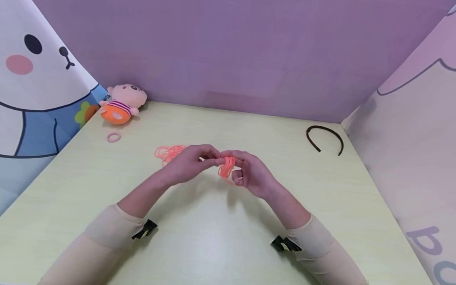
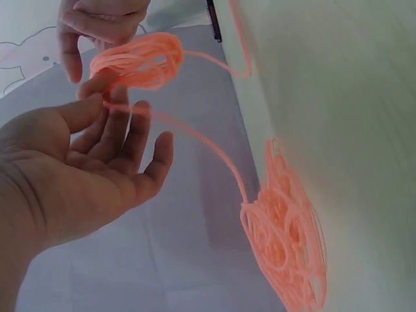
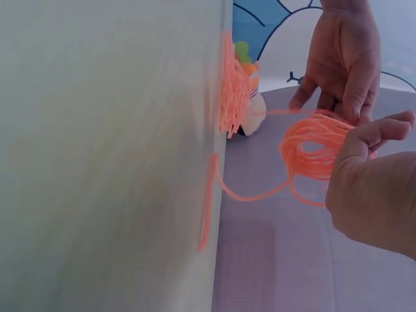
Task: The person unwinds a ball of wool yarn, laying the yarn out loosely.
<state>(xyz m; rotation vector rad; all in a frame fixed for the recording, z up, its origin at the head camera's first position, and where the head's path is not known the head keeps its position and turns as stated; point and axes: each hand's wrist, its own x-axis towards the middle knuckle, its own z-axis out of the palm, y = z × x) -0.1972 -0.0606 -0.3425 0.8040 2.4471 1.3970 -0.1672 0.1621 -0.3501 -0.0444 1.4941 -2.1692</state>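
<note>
Over the middle of the table, my right hand (image 1: 258,176) holds a small coil of neon-orange cord (image 1: 227,167), whose loops go round its fingers. Facing it, my left hand (image 1: 189,162) pinches the cord between thumb and index finger, right at the coil; its other fingers are loosely bent in the left wrist view. From there a strand (image 2: 218,153) runs down to a loose pile of the same cord (image 2: 286,240) on the table, partly behind the left hand in the head view. Another length, a tail (image 3: 250,197), hangs from the coil onto the tabletop.
At the back left sits a plush toy (image 1: 122,103) in orange and stripes, with a pink ring (image 1: 113,137) in front of it. A dark headband (image 1: 325,128) lies at the back right. A purple panel (image 1: 242,59) closes the table's far side, and printed panels flank it.
</note>
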